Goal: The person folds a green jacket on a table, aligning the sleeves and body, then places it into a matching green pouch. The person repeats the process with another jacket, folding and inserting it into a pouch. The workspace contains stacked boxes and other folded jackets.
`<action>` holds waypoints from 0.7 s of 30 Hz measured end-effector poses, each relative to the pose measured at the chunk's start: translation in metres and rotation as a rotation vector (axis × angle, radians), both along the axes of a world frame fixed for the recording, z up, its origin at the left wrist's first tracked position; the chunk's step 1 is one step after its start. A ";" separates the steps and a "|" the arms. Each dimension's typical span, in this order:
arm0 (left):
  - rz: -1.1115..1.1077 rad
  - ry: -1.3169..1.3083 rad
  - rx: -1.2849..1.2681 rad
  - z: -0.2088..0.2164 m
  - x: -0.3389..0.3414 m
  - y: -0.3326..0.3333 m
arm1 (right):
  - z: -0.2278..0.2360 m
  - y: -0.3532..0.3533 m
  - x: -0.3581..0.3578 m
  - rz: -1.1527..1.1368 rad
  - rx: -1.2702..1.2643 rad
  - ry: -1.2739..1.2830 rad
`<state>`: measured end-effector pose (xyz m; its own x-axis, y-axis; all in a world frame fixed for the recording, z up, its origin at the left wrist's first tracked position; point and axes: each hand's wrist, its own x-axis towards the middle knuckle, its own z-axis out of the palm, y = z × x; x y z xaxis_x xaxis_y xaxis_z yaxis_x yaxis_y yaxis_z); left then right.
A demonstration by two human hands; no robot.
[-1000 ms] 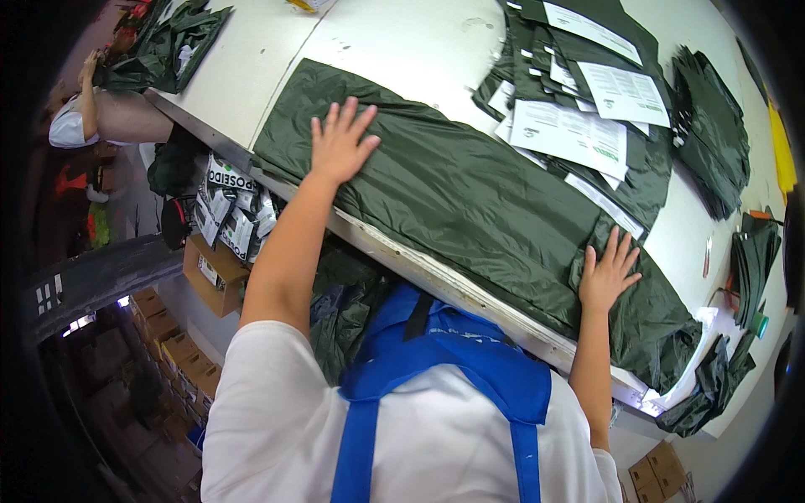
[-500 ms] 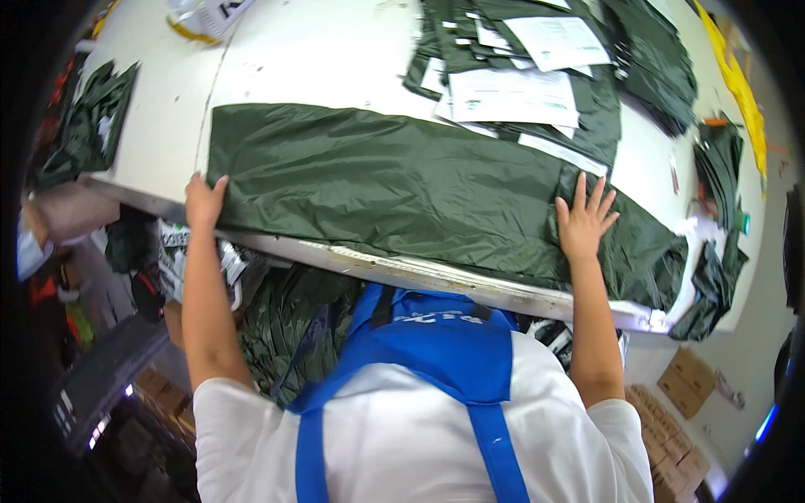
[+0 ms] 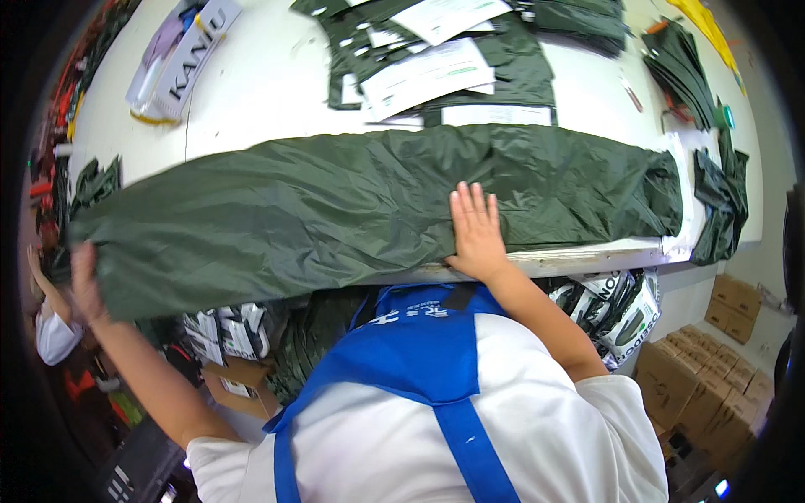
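Note:
A long strip of dark green, shiny folded fabric lies across the white table, wrinkled along its length. Its right end is bunched; its left end reaches out past the table's near edge. My left hand, somewhat blurred, is closed on that left end. Flat on the middle of the fabric, near its front edge, rests my right hand, its fingers stretched out and pointing away from me.
Beyond the fabric lie stacked green pieces with white printed sheets. A white box stands at the far left. More green fabric is at the right edge. Packed bags and cardboard boxes sit below. Another person is at far left.
The fabric's left end has been pulled left and towards me, past the table edge, with my left hand. My right hand now lies nearer the fabric's middle. The view has shifted too.

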<state>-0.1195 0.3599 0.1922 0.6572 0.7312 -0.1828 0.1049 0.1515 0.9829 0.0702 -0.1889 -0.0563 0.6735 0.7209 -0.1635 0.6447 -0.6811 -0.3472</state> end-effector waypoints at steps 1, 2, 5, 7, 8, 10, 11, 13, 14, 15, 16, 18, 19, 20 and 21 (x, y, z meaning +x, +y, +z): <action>-0.026 -0.096 0.048 0.033 0.018 -0.021 | 0.000 -0.003 0.000 -0.011 0.119 0.024; -0.092 -0.183 0.081 0.058 0.044 -0.047 | 0.005 -0.003 0.001 0.005 0.111 0.030; -0.365 -0.358 0.113 0.116 0.145 -0.154 | -0.011 -0.010 0.004 0.051 0.285 0.044; -0.633 -0.409 0.049 0.122 0.239 -0.247 | -0.015 -0.020 0.006 0.047 0.352 0.025; -0.769 -0.404 0.011 0.122 0.281 -0.304 | -0.025 -0.022 0.005 0.053 0.473 0.019; -1.115 -0.358 -0.113 0.107 0.370 -0.455 | -0.056 -0.040 0.001 -0.107 0.618 0.069; -1.216 -0.306 -0.137 0.100 0.389 -0.520 | -0.047 -0.037 0.002 -0.073 0.579 0.321; -1.331 -0.167 -0.141 0.081 0.408 -0.619 | -0.015 -0.032 0.000 0.013 0.513 0.615; -1.458 -0.096 -0.193 0.047 0.428 -0.678 | -0.018 -0.047 0.005 -0.087 0.476 0.660; -1.510 -0.016 -0.135 0.021 0.429 -0.716 | -0.032 -0.042 0.000 -0.093 0.504 0.635; -1.562 0.036 0.010 -0.002 0.423 -0.745 | -0.055 -0.033 -0.005 -0.106 0.538 0.613; -1.602 -0.037 0.647 -0.043 0.388 -0.767 | -0.054 -0.040 -0.001 -0.213 0.692 0.702; -1.580 -0.251 0.748 -0.076 0.362 -0.758 | -0.072 -0.032 -0.005 -0.272 0.800 0.653; -1.540 -0.470 0.844 -0.103 0.337 -0.741 | -0.094 -0.019 -0.009 -0.326 0.906 0.598; -1.538 -0.448 0.920 -0.112 0.320 -0.714 | -0.106 -0.009 -0.011 -0.289 0.941 0.633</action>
<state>0.2000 -0.3539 0.0805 0.6405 -0.7317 0.2331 -0.6454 -0.3482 0.6799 0.0596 -0.1980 -0.1625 0.8221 0.5692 -0.0117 0.0393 -0.0773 -0.9962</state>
